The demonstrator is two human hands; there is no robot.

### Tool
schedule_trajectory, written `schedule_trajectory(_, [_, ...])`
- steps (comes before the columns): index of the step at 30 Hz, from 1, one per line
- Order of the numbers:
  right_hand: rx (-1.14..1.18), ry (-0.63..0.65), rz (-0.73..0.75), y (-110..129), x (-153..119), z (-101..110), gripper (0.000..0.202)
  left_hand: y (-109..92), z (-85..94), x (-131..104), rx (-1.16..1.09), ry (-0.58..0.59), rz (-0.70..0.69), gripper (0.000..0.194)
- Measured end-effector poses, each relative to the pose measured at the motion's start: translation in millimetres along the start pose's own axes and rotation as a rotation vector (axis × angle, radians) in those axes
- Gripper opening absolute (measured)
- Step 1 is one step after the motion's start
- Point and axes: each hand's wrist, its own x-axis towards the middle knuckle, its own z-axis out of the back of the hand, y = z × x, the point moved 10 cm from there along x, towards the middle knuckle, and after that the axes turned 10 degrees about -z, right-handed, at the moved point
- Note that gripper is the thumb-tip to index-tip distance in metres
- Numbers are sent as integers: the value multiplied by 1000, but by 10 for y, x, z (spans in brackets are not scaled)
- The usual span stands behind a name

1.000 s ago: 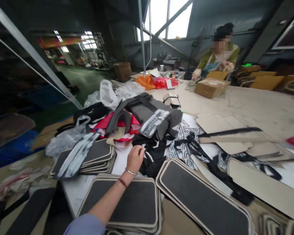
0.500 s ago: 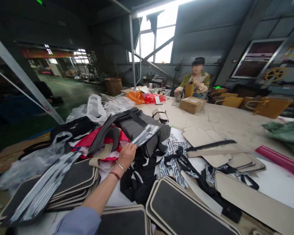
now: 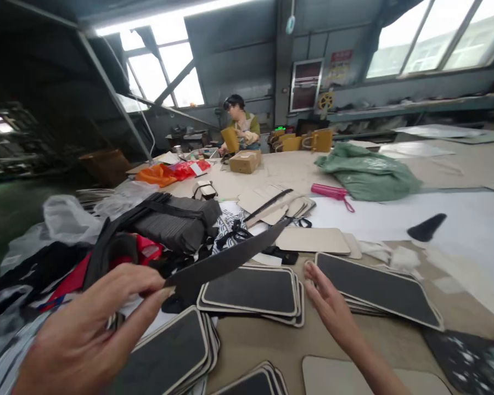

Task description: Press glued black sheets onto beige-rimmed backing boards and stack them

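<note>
My left hand [image 3: 102, 323], large at the lower left, pinches one end of a long dark grey strip [image 3: 230, 249] between thumb and fingers. The strip stretches up and right above a stack of dark panels with pale edges [image 3: 251, 291]. My right hand [image 3: 327, 299] is beside the left end of another dark panel stack [image 3: 382, 288]; its fingers are bent close together, and whatever may be between them is too small to make out. More dark panels [image 3: 168, 351] lie below the strip.
A thick grey bundle [image 3: 173, 219] and clear plastic bags [image 3: 69, 219] lie at the left. Farther back are a cardboard box [image 3: 245, 162], a pink pouch [image 3: 329, 191] and green cloth [image 3: 370, 170]. A person [image 3: 241, 126] sits across the table.
The view has swung to the right. My left hand now holds up a dark strip, and my right hand has come into view. The pale patterned strip is no longer at the grey bundle.
</note>
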Motion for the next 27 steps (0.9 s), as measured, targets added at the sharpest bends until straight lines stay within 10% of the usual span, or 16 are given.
schedule_trajectory(11, [-14,-127,14,217,-606,1340,37,-710,-347,-227,-124,117,183,19])
schedule_trajectory(17, [-213,-74,-240,-765,-1104,2089,36,-626,-1787,-1478,-645,358,842,36])
schedule_trajectory(21, [-287,-54,-394,-1656,-1323,2353,39,-586,-2716,-2437,-628,408,1044,41])
schedule_trajectory(27, [-381,-104,-404,-2233,-1294,2453,33,-503,-3234,-2870,-416,461,1043,28])
